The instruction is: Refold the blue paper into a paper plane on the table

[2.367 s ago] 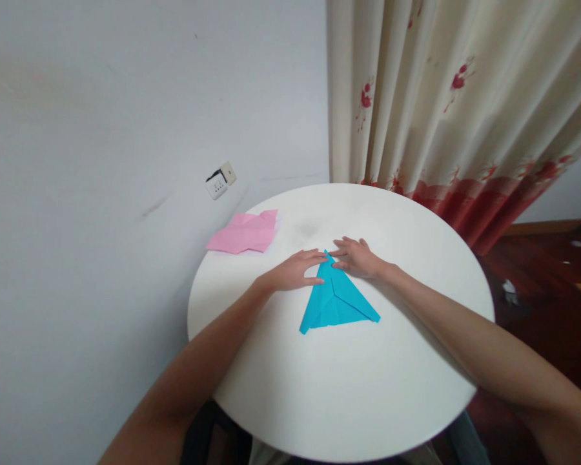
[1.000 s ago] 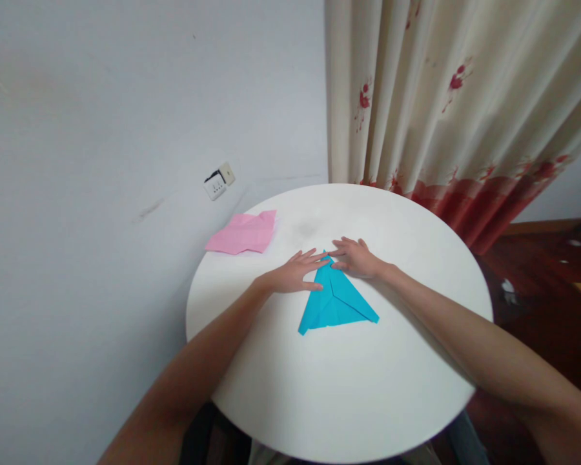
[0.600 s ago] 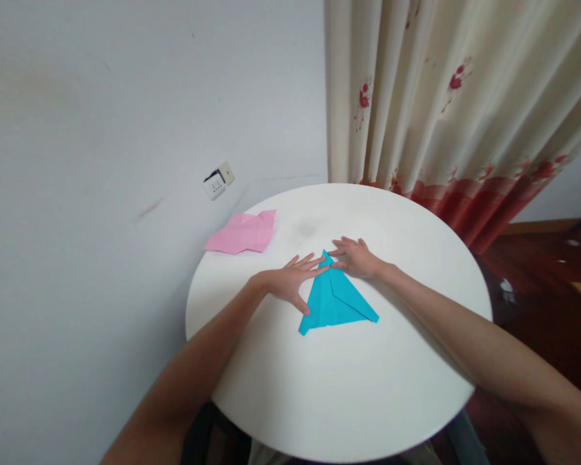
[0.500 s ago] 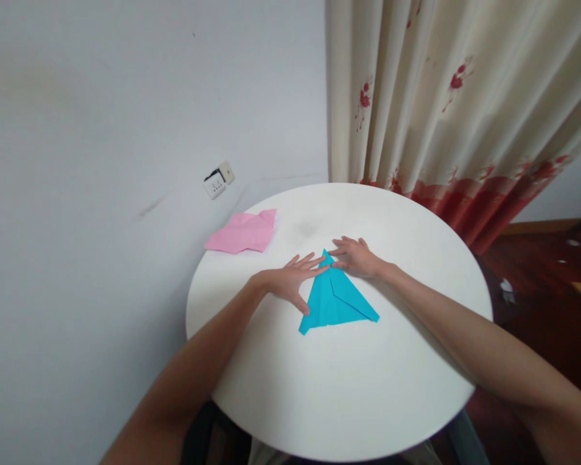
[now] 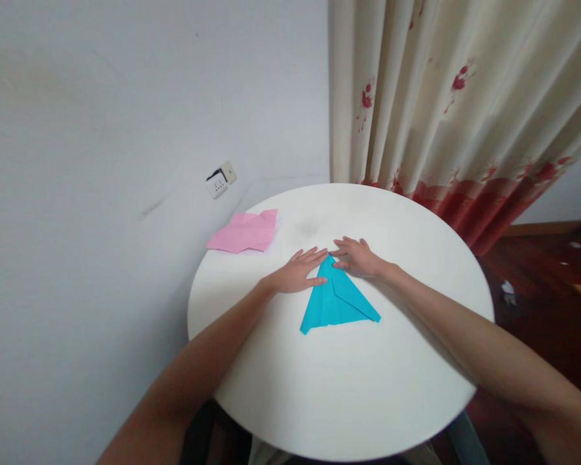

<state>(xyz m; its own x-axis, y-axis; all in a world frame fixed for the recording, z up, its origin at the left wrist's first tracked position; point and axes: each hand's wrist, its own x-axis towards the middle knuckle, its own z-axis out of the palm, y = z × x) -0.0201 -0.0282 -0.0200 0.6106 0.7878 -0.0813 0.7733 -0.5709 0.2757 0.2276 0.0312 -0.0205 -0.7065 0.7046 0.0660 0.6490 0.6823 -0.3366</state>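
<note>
A folded sheet of blue paper [image 5: 333, 302], roughly triangular, lies on the round white table [image 5: 348, 394] with its narrow tip pointing away from me. My left hand [image 5: 300, 271] rests along its left upper edge, fingers stretched toward the tip and thumb lying on the paper. On the other side my right hand [image 5: 357, 256] lies with fingers extended, its fingertips touching the paper close to the tip. A folded flap with a visible crease line runs down the right part of the sheet. Neither hand grips the paper.
A creased pink paper [image 5: 246, 231] lies at the table's back left edge, by the wall. A wall socket [image 5: 217, 184] is above it. Behind the table on the right hangs a cream curtain [image 5: 416, 116] with red flowers.
My left hand has slid up toward the tip, and its thumb has moved from the lower left edge to higher on the paper. My right hand stays nearly still.
</note>
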